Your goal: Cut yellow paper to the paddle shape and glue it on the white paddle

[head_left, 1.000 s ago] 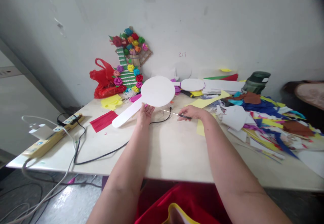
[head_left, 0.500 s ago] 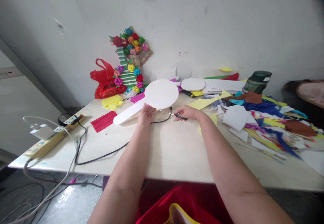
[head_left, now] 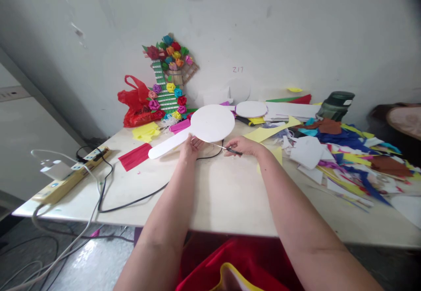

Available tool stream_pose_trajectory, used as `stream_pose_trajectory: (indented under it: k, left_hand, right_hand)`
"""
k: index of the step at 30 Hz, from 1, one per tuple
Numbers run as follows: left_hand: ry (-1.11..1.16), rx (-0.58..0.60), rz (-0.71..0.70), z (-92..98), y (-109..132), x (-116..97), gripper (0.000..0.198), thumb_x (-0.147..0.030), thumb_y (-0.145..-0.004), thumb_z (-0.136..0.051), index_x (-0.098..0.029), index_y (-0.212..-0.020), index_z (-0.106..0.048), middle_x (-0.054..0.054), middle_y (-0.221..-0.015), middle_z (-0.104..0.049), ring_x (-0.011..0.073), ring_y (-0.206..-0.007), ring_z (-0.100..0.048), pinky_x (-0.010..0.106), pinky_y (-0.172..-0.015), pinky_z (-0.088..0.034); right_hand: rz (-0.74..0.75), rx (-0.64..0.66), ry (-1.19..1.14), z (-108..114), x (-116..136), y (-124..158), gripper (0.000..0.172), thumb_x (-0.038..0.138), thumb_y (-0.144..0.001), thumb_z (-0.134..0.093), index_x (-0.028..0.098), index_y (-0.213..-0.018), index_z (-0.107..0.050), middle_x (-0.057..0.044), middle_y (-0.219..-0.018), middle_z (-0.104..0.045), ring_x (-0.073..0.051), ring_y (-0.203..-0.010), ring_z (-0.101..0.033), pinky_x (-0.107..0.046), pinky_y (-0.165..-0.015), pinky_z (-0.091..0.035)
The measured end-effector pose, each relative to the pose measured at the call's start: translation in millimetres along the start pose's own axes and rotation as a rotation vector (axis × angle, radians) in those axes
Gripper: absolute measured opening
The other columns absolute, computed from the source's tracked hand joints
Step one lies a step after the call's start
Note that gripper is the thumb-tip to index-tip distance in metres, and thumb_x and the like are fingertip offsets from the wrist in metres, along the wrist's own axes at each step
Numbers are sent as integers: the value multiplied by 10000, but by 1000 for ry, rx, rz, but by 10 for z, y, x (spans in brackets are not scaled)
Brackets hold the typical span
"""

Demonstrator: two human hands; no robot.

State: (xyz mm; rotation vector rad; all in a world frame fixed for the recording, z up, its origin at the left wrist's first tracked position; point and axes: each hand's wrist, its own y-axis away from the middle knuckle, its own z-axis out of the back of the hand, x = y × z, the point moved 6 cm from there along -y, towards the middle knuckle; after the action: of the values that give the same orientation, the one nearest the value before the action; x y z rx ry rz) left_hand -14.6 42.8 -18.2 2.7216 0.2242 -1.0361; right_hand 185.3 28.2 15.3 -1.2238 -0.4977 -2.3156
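Observation:
My left hand (head_left: 192,146) grips a white paddle-shaped cutout (head_left: 212,123) where its round part meets the long handle strip. The cutout is tilted above the table, its handle pointing to the lower left. In my right hand (head_left: 239,145) is a pair of scissors (head_left: 234,151) with dark handles. The thin blades reach left to the lower edge of the round part; whether they are cutting it I cannot tell. A black cable (head_left: 210,156) runs on the table under both hands.
At the right lies a heap of coloured scraps (head_left: 355,150), with a dark green bottle (head_left: 336,105) behind it. Paper flower crafts (head_left: 168,89) and a red plastic bag (head_left: 133,102) stand by the wall. On the left rests a power strip (head_left: 70,175).
The white cutout has shifted slightly to the right and its handle end has risen a little. The scissors stay at its lower edge, and both hands are almost in the same place.

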Motion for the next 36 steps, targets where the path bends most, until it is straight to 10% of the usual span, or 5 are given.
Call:
stream_pose_trajectory:
  k: [36]
  left_hand:
    - [28, 32, 15, -7, -6, 12, 151, -234, -824, -513, -145, -706, -546, -10, -495, -516, 130, -477, -572, 279, -591, -518]
  right_hand:
    - [44, -22, 25, -33, 84, -13, 395, 423, -544, -727, 135, -809, -677, 15, -574, -565, -53, -447, -429, -184, -414, -338]
